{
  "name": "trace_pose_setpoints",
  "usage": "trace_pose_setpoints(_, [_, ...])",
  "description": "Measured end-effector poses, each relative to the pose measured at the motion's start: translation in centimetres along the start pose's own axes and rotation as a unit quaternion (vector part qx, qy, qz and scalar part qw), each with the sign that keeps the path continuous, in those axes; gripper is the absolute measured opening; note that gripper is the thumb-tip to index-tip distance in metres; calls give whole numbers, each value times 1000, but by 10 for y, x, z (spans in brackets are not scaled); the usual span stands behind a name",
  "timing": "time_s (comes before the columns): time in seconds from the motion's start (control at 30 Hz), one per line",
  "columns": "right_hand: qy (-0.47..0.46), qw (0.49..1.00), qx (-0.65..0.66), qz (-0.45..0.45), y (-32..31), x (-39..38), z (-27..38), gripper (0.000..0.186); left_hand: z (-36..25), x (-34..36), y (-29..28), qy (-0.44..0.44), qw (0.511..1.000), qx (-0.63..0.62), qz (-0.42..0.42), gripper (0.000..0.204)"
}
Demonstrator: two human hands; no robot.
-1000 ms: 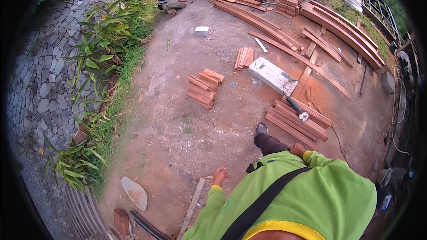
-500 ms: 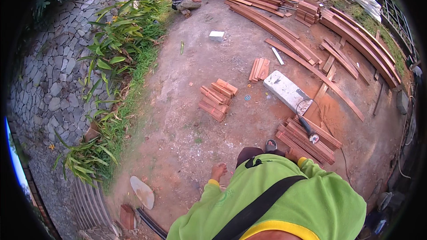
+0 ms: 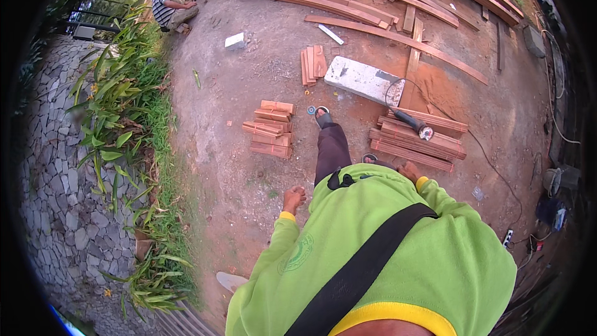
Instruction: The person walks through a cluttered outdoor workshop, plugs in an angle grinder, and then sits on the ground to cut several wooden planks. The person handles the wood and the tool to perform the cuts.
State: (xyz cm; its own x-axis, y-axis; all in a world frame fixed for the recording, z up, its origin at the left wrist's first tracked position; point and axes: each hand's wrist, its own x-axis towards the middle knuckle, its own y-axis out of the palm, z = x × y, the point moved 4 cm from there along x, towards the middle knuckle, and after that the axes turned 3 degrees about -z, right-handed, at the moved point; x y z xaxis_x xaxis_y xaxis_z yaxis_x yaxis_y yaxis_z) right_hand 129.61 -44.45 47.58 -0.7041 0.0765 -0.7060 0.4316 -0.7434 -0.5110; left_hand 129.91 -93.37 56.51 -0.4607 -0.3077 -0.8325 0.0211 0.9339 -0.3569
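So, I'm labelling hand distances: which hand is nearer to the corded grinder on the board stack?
The right. The right hand is almost straight below the grinder in the picture; the left hand is farther off, lower and well to its left.

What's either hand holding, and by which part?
Nothing visible in either: the left hand is loosely curled beside the body, the right hand near the hip.
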Motion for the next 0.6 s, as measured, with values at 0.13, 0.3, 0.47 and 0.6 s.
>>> trace_pose_setpoints(0.13, [25, 999, 30, -11, -4, 14, 32, 51, -35, 53, -17, 2, 999, 31, 37, 38])
trace_pose_setpoints(0.3, [98, 993, 48, -36, 19, 69, 23, 46, -115, 120, -7, 30, 993, 72, 89, 41])
trace_pose_setpoints(0.47, [48, 999, 14, -19, -11, 90, 151, 40, -219, 174, -50, 71, 993, 58, 71, 44])
trace_pose_setpoints(0.6, [35, 992, -3, -120, -56, 126, 250, 41, -303, 222, -86, 74, 992, 64, 80, 45])
